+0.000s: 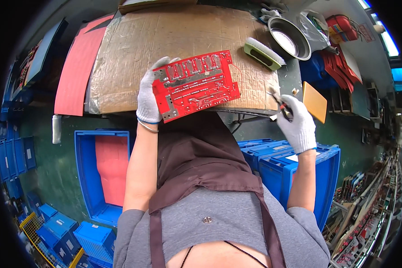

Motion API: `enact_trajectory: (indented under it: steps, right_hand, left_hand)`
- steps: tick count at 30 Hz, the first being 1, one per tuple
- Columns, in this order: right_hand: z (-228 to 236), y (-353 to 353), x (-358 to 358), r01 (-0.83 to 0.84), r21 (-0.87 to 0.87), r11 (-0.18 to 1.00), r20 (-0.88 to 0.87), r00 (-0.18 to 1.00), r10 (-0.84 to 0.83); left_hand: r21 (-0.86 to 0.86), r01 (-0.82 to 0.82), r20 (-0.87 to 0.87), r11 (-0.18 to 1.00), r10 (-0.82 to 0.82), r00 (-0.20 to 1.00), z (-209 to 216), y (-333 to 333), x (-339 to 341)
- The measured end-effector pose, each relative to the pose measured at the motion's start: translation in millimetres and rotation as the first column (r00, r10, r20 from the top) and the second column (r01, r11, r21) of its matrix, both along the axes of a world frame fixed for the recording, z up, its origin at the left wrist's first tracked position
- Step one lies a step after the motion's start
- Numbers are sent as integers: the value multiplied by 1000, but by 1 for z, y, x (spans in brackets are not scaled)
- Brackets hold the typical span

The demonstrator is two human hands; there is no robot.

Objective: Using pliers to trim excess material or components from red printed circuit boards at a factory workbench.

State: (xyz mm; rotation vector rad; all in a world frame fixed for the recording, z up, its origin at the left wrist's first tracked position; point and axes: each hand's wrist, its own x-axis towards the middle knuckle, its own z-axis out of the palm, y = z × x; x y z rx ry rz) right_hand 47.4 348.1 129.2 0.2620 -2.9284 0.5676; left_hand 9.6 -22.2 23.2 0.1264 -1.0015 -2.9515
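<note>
A red circuit board (pixel 196 85) is tilted up over the near edge of the cardboard-covered table, its soldered side facing me. My left hand (pixel 148 96), in a white knit glove, grips the board by its left edge; some of the fingers are hidden behind it. To the right, my gloved right hand (pixel 298 123) is closed around a small pair of cutters or pliers (pixel 282 105) with dark and red handles. The tool's tip points up and left, apart from the board, near the cardboard's right corner.
Brown cardboard (pixel 165 33) covers the tabletop, with a red sheet (pixel 82 67) on its left. A green brush (pixel 262 54) and a round metal pan (pixel 290 38) lie at the far right. Blue crates (pixel 82 178) stand at both my sides. A yellow-orange block (pixel 315 102) sits beyond my right hand.
</note>
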Motion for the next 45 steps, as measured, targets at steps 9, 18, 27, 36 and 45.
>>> enact_trajectory:
  steps: [9,18,27,36,45]
  right_hand:
    - [-3,-91,-49,-258,365,895,-155,931,331]
    - [-11,-106,-55,-247,465,850,-121,934,337]
    - [-15,-106,-57,-269,485,832,-124,921,370]
    - [-15,-104,-53,-243,448,860,-114,939,324]
    - [-22,-102,-59,-271,441,856,-132,923,360]
  left_hand:
    - [19,11,-32,1000,-10,999,-2,-2,0]
    - [-11,11,-56,1000,-12,998,-6,-3,-1]
    - [-50,-6,-61,999,3,998,-8,-4,-1]
    - [-54,10,-68,998,-13,998,-6,-5,-1]
    - [-68,1,-61,998,-5,998,-6,-5,-1]
